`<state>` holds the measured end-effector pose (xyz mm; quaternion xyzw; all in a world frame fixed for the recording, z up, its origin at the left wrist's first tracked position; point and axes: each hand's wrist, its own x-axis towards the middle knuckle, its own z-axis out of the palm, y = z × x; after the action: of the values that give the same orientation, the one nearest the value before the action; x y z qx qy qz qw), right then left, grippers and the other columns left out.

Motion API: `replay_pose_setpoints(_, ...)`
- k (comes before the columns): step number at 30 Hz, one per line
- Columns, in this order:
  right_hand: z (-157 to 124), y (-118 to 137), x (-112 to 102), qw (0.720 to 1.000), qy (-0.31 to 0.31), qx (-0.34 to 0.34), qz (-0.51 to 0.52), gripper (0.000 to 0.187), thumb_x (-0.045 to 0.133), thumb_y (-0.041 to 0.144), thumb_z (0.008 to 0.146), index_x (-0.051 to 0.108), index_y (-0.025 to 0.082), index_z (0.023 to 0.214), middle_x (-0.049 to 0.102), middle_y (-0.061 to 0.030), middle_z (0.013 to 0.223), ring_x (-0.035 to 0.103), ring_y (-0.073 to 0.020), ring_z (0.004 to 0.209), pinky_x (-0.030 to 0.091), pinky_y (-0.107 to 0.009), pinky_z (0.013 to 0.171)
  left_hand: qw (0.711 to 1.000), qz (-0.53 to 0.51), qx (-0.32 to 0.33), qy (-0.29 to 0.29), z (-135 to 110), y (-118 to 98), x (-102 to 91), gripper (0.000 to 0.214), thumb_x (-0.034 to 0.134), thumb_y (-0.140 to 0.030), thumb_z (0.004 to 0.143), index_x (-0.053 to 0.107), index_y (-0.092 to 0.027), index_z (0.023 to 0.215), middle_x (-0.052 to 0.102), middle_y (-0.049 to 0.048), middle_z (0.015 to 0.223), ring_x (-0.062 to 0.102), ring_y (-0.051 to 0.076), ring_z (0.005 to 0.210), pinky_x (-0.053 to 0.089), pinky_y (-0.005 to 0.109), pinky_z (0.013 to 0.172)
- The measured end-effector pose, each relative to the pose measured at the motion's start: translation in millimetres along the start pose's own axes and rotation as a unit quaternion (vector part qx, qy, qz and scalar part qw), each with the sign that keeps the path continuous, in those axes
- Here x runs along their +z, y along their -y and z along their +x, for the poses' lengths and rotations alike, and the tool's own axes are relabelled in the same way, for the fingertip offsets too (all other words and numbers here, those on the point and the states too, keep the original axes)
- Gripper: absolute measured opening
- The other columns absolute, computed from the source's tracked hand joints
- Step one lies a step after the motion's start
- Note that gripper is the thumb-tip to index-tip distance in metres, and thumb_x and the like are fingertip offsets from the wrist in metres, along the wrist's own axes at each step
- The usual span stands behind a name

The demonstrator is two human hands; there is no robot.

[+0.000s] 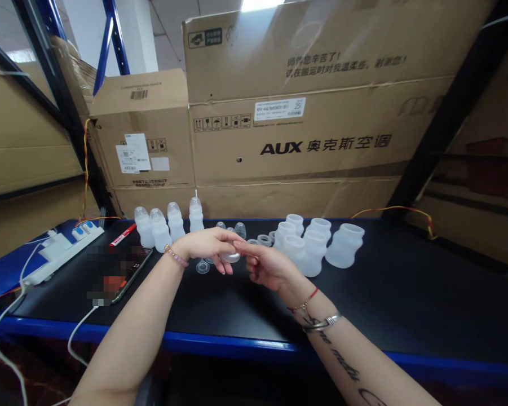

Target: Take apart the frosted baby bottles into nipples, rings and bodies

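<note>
Clear round cap [232, 257] sits between the two hands, above the worktop [384, 293] and partly hidden by the fingers. The left hand [201, 246] is curled down over it, fingers closed around its edge. The right hand [266, 268] is half closed, its forefinger reaching across to touch the left fingertips; whether it also grips the cap, I cannot tell. Holding a thin, see-through piece like this by the edge with the fingertips seems the sensible way (a full fist would hide it and could bend it).

Just beyond the hands lie a small clear teat [202, 267] and several flat rings [257, 240]. Four narrow frosted bottles [160, 230] stand to the left, and a cluster of wider frosted bottles [344, 245] sits to the right. Near the left arm are a phone [118, 273], its screen blurred, a red marker [122, 237] and a power strip [67, 254]. Cardboard boxes [296, 113] are stacked behind.
</note>
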<state>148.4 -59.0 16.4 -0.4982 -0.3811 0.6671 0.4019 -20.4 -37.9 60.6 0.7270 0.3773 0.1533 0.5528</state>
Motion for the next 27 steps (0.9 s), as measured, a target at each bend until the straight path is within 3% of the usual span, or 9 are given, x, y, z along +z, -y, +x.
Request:
replay_pose_setpoints(3, -1, 2, 1, 1.0, -0.001, 0.013, 0.016, 0.031, 0.07, 0.037, 0.077, 0.049, 0.02, 0.061, 0.031, 0.0105, 0.041, 0.026, -0.0054, 0.04, 0.021, -0.021, 0.044, 1.0, 0.0, 0.0, -0.014, 5, 2, 3.7, 0.017, 0.063, -0.022, 0.078, 0.066, -0.015, 0.093, 0.064, 0.001, 0.078, 0.057, 0.006, 0.048, 0.041, 0.017, 0.047)
replay_pose_setpoints(6, -2, 4, 2, 0.999, -0.01, 0.026, 0.019, 0.039, 0.064, 0.04, 0.082, 0.043, 0.02, 0.057, 0.029, 0.0099, 0.041, 0.027, -0.0058, 0.04, 0.022, -0.021, 0.044, 0.997, -0.067, -0.017, -0.044, 13, 8, 6.5, 0.012, 0.063, -0.022, 0.076, 0.062, -0.014, 0.085, 0.056, -0.002, 0.068, 0.048, 0.004, 0.044, 0.035, 0.018, 0.044)
replay_pose_setpoints(10, -2, 4, 2, 0.999, -0.028, 0.017, 0.008, 0.041, 0.065, 0.038, 0.082, 0.042, 0.02, 0.054, 0.03, 0.0091, 0.041, 0.027, -0.0057, 0.04, 0.021, -0.021, 0.043, 0.99, -0.133, -0.032, -0.013, 15, 10, 5.9, 0.027, 0.068, -0.031, 0.073, 0.06, -0.015, 0.093, 0.059, 0.0006, 0.077, 0.051, 0.005, 0.049, 0.036, 0.018, 0.045)
replay_pose_setpoints(12, 0, 3, 2, 0.999, -0.04, -0.003, -0.003, 0.04, 0.066, 0.038, 0.08, 0.043, 0.02, 0.052, 0.032, 0.0082, 0.042, 0.027, -0.0058, 0.04, 0.02, -0.021, 0.042, 0.995, -0.1, -0.011, 0.004, 12, 8, 4.8, 0.032, 0.071, -0.031, 0.071, 0.061, -0.015, 0.097, 0.061, 0.0019, 0.082, 0.056, 0.007, 0.056, 0.041, 0.019, 0.05)
replay_pose_setpoints(15, 1, 0, 2, 0.993, -0.085, -0.073, -0.043, 0.039, 0.072, 0.039, 0.074, 0.05, 0.019, 0.05, 0.037, 0.0061, 0.042, 0.028, -0.0063, 0.041, 0.019, -0.024, 0.042, 0.999, 0.021, 0.028, -0.019, 9, 9, 4.9, 0.034, 0.072, -0.023, 0.069, 0.062, -0.015, 0.1, 0.064, 0.002, 0.08, 0.06, 0.01, 0.063, 0.047, 0.021, 0.059)
replay_pose_setpoints(18, 1, -5, 2, 0.964, -0.141, -0.195, -0.115, 0.031, 0.075, 0.04, 0.069, 0.063, 0.016, 0.054, 0.05, 0.0009, 0.047, 0.039, -0.0091, 0.047, 0.028, -0.025, 0.046, 0.982, 0.156, 0.068, -0.075, 11, 12, 7.5, 0.032, 0.07, -0.026, 0.071, 0.065, -0.014, 0.1, 0.065, 0.0014, 0.075, 0.06, 0.012, 0.063, 0.045, 0.023, 0.058)
replay_pose_setpoints(21, 1, -11, 2, 0.914, -0.207, -0.286, -0.198, 0.029, 0.069, 0.043, 0.07, 0.074, 0.015, 0.067, 0.066, -0.0055, 0.06, 0.055, -0.0155, 0.057, 0.037, -0.027, 0.053, 0.947, 0.266, 0.103, -0.146, 12, 14, 11.5, 0.035, 0.069, -0.03, 0.072, 0.068, -0.016, 0.104, 0.066, 0.0011, 0.078, 0.059, 0.013, 0.063, 0.043, 0.024, 0.058)
replay_pose_setpoints(24, 1, -16, 3, 0.867, -0.271, -0.325, -0.264, 0.031, 0.061, 0.042, 0.073, 0.077, 0.016, 0.073, 0.07, -0.0063, 0.062, 0.059, -0.0191, 0.059, 0.039, -0.029, 0.055, 0.921, 0.316, 0.07, -0.215, 13, 13, 17.3, 0.044, 0.068, -0.034, 0.074, 0.062, -0.017, 0.114, 0.069, 0.0033, 0.088, 0.062, 0.017, 0.071, 0.046, 0.027, 0.065)
replay_pose_setpoints(27, 1, -19, 4, 0.84, -0.3, -0.358, -0.277, 0.033, 0.057, 0.042, 0.075, 0.077, 0.016, 0.071, 0.069, -0.0063, 0.06, 0.059, -0.0194, 0.057, 0.039, -0.03, 0.055, 0.898, 0.357, 0.038, -0.252, 17, 14, 26.2, 0.041, 0.068, -0.036, 0.074, 0.061, -0.017, 0.109, 0.069, 0.007, 0.091, 0.064, 0.022, 0.079, 0.048, 0.031, 0.069)
